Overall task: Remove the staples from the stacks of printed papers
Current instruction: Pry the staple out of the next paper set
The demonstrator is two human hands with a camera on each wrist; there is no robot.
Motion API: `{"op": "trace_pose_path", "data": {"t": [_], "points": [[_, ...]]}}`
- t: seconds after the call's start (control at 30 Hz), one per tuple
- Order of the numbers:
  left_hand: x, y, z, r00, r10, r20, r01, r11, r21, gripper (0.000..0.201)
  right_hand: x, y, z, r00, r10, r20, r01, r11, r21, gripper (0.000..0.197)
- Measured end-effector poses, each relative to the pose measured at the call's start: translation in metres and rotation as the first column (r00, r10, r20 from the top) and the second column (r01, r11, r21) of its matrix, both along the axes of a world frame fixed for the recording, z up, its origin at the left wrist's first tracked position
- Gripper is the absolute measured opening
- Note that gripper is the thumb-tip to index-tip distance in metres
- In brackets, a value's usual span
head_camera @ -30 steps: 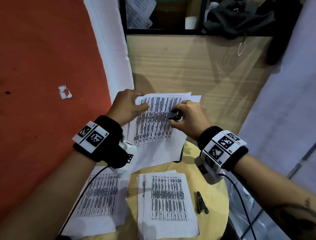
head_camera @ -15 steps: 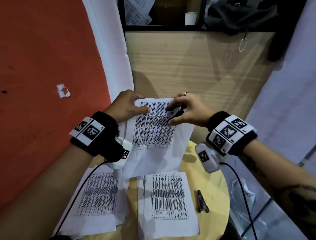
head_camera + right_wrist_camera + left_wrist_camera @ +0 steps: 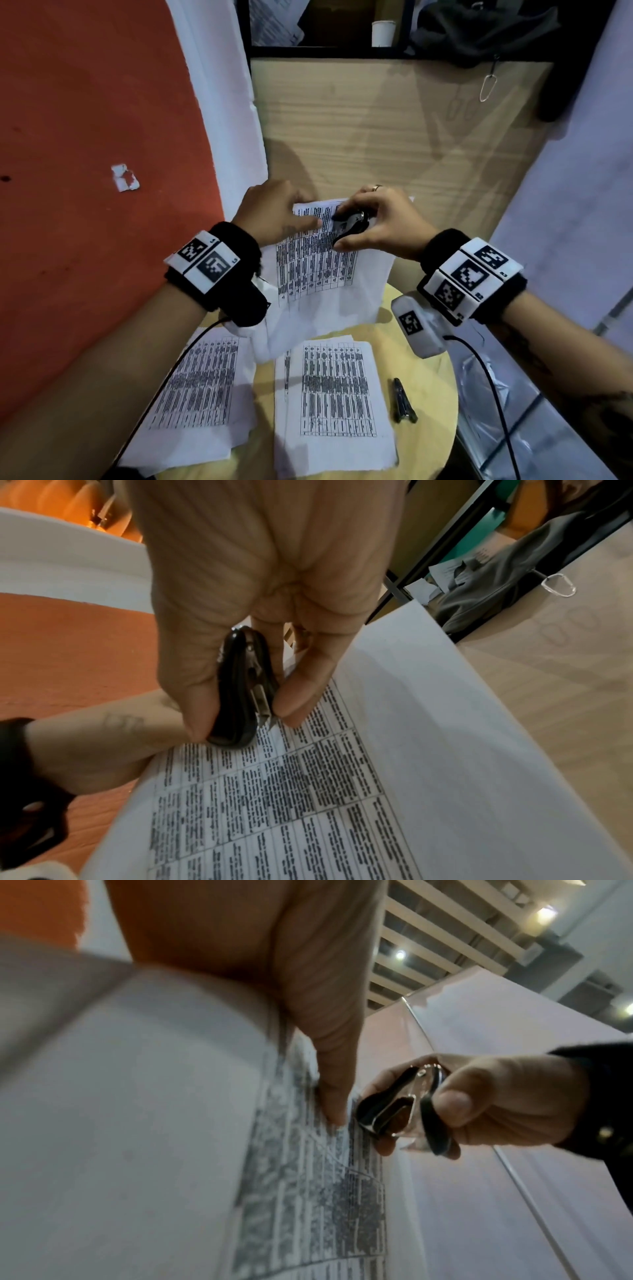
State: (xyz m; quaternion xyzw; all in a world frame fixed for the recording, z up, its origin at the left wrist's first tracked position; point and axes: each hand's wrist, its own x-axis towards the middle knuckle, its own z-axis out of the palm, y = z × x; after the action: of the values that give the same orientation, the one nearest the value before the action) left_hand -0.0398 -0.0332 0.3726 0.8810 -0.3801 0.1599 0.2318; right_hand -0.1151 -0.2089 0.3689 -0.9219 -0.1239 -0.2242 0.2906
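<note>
Nearest, two white printed paper stacks [image 3: 334,397] are laid on the round yellow table [image 3: 428,373]. Beyond, a raised printed stack [image 3: 318,270] is pinched by the left hand [image 3: 274,214]; a black claw staple remover [image 3: 352,222] is squeezed in the right hand [image 3: 383,222]. Paper could be torn if the claw is yanked. Farther off, a white cup [image 3: 383,33] is seen, contents hidden.

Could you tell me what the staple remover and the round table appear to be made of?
Staple remover: glossy black shells, likely plastic, over shiny silver metal jaws that catch the light. Round table: pale yellowish top with a smooth matte finish, possibly wood or laminate; no clear grain shows.
</note>
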Motion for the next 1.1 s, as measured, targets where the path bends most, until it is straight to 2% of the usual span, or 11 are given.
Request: {"op": "trace_pose_path", "data": {"t": [0.1,0.23,0.4,0.6,0.83,1.1], "points": [[0.004,0.005,-0.001,0.988,-0.115,-0.103,0.104,0.988,-0.114,0.045,-0.003,0.001,0.0,1.0,0.007,0.029,-0.007,1.0,0.017,0.043],[0.001,0.008,0.001,0.968,-0.187,-0.165,0.144,0.96,-0.241,0.018,-0.011,0.007,-0.002,0.969,0.01,0.247,0.003,0.998,-0.055,0.047],[-0.006,0.011,0.008,0.927,-0.278,-0.251,0.202,0.935,-0.292,0.012,-0.015,0.013,-0.005,0.878,0.04,0.477,0.093,0.964,-0.251,0.046],[-0.009,0.015,0.011,0.876,-0.341,-0.342,0.206,0.905,-0.373,0.027,-0.015,0.016,-0.003,0.844,0.084,0.531,0.098,0.947,-0.305,0.044],[-0.016,0.014,0.015,0.836,-0.393,-0.382,0.224,0.881,-0.416,0.034,-0.017,0.018,0.001,0.826,0.14,0.545,0.075,0.933,-0.353,0.041],[-0.017,0.015,0.02,0.835,-0.386,-0.392,0.217,0.886,-0.409,0.039,-0.016,0.018,0.004,0.817,0.205,0.539,0.078,0.887,-0.455,0.032]]}}
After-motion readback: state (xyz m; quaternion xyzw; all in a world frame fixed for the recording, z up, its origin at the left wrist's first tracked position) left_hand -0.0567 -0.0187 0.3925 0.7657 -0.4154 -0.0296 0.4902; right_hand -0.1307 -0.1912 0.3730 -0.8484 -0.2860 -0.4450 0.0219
